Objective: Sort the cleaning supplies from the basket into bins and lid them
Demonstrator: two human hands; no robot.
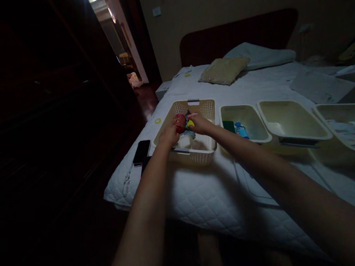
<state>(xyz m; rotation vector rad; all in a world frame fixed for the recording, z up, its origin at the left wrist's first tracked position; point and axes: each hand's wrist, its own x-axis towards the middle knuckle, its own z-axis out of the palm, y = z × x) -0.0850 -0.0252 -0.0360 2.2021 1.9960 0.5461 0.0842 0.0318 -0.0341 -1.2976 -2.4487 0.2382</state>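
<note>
My left hand (169, 136) reaches over the near left side of a cream perforated plastic basket (204, 158). Its fingers are closed against a red, pale-patterned round item (179, 123). My right hand (200, 124) is inside the same basket, with fingers curled beside a small yellow item (190, 124); what it grips is partly hidden and too dim to name. A bit of pink shows at its fingertips. Below the hands in the basket lie a whitish item (185, 142) and a grey-blue item whose kind I cannot make out.
On the quilted bed (188, 186), three cream bins stand to the right; the nearest bin (263, 138) holds a blue-labelled bottle (241, 130) and a dark green item. A black phone (141, 153) and a yellow tape roll (158, 121) lie left. A pillow (223, 71) is behind.
</note>
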